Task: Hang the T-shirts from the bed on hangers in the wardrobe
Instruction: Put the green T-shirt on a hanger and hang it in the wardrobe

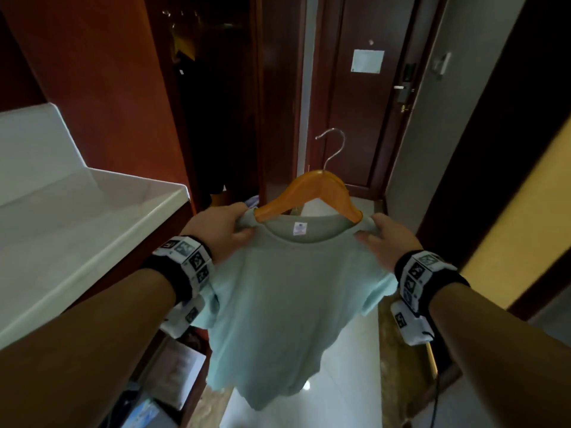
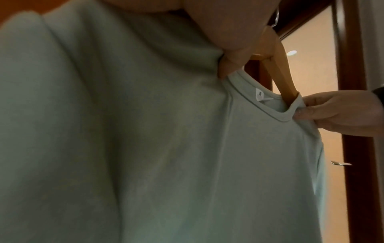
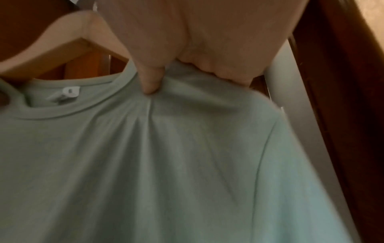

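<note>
A pale green T-shirt (image 1: 287, 304) hangs in front of me on a wooden hanger (image 1: 309, 193) with a metal hook (image 1: 332, 146). My left hand (image 1: 225, 230) pinches the shirt's left shoulder by the collar. My right hand (image 1: 383, 239) pinches the right shoulder in the same way. In the left wrist view the T-shirt (image 2: 187, 156) fills the picture, with the hanger (image 2: 278, 70) entering the collar and the right hand (image 2: 340, 111) beyond. In the right wrist view the right hand's thumb (image 3: 151, 82) presses a fold of the T-shirt (image 3: 166, 164). The dark open wardrobe (image 1: 216, 103) is ahead on the left.
A white counter (image 1: 77, 230) runs along my left side, with shelves and boxes (image 1: 173, 375) beneath it. A brown room door (image 1: 364, 88) with a paper notice closes the narrow corridor ahead. A wall and dark door frame (image 1: 482, 149) stand on the right. The floor is glossy tile.
</note>
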The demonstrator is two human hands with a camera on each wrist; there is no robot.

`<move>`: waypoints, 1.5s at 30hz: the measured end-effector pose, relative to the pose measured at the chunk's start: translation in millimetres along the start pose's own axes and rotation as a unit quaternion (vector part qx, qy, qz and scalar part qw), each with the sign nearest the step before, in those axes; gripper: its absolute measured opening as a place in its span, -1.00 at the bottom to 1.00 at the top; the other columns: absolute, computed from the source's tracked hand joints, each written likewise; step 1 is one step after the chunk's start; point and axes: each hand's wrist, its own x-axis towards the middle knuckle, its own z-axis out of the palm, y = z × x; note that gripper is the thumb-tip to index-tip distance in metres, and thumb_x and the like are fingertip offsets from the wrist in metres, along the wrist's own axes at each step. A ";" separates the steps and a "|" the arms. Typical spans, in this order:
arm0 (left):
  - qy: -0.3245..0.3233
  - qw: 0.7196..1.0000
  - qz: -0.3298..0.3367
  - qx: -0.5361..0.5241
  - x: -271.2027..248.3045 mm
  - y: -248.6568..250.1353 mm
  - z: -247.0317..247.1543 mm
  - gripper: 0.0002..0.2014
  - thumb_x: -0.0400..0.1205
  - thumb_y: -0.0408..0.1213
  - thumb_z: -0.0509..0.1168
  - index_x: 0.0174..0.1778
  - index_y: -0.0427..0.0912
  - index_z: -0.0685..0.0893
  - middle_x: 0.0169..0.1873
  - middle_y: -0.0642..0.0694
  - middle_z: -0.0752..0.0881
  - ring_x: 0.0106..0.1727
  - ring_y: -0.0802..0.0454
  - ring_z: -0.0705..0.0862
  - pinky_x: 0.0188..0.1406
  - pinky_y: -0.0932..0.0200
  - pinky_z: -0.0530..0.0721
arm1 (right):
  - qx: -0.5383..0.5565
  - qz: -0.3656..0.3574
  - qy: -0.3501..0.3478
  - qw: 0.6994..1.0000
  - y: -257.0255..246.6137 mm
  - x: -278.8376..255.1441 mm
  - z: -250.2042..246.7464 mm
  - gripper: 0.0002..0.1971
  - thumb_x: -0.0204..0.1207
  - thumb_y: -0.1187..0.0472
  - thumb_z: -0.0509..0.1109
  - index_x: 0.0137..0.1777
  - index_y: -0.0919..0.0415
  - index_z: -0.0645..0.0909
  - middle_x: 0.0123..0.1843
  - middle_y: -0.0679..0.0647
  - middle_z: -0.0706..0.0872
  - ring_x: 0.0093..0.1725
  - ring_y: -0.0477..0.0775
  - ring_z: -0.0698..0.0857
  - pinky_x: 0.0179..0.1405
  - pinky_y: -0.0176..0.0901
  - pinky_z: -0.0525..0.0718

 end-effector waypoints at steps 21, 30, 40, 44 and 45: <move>0.044 0.998 -0.035 0.026 355.6 -117.5 14.4 -0.47 0.58 0.55 0.07 -0.11 0.13 0.54 -0.29 0.07 0.72 -0.28 0.07 0.71 -0.20 -0.06 0.78 | 0.016 0.000 0.090 0.996 -32.1 361.0 -23.3 -0.78 0.60 -0.05 0.46 -0.02 0.10 0.63 -0.17 0.11 0.76 -0.13 0.18 0.74 -0.04 0.10 0.71; 0.091 0.979 -0.161 0.091 464.4 -152.9 18.2 -0.46 0.59 0.51 0.05 -0.16 0.09 0.56 -0.32 0.04 0.70 -0.27 0.06 0.69 -0.11 -0.05 0.76 | 0.065 -0.111 0.025 0.991 -47.9 554.3 0.7 -0.77 0.58 -0.11 0.46 -0.11 0.02 0.62 -0.25 0.02 0.75 -0.22 0.06 0.74 -0.21 0.00 0.67; 0.148 0.925 -0.305 0.173 519.2 -194.1 -31.7 -0.39 0.58 0.55 0.03 -0.01 0.06 0.59 -0.27 0.03 0.68 -0.19 -0.02 0.68 -0.11 -0.04 0.74 | 0.115 -0.228 -0.065 0.965 -127.8 716.1 53.0 -0.83 0.64 -0.05 0.43 -0.07 0.02 0.63 -0.23 0.05 0.74 -0.23 0.10 0.73 -0.28 -0.01 0.62; 0.171 0.897 -0.355 0.200 530.5 -214.8 -56.2 -0.39 0.57 0.57 0.03 -0.06 0.06 0.58 -0.30 0.00 0.70 -0.23 -0.02 0.69 -0.15 -0.05 0.76 | 0.130 -0.274 -0.083 0.949 -172.4 757.7 72.2 -0.79 0.64 -0.09 0.43 -0.12 -0.01 0.60 -0.27 0.05 0.71 -0.30 0.07 0.70 -0.40 -0.06 0.49; 0.177 0.891 -0.364 0.204 533.3 -221.7 -62.6 -0.38 0.56 0.58 0.02 -0.05 0.07 0.59 -0.30 0.00 0.70 -0.24 -0.01 0.69 -0.15 -0.05 0.76 | 0.133 -0.287 -0.082 0.945 -186.1 768.8 76.9 -0.79 0.64 -0.10 0.43 -0.12 0.00 0.59 -0.28 0.05 0.71 -0.30 0.07 0.69 -0.41 -0.06 0.47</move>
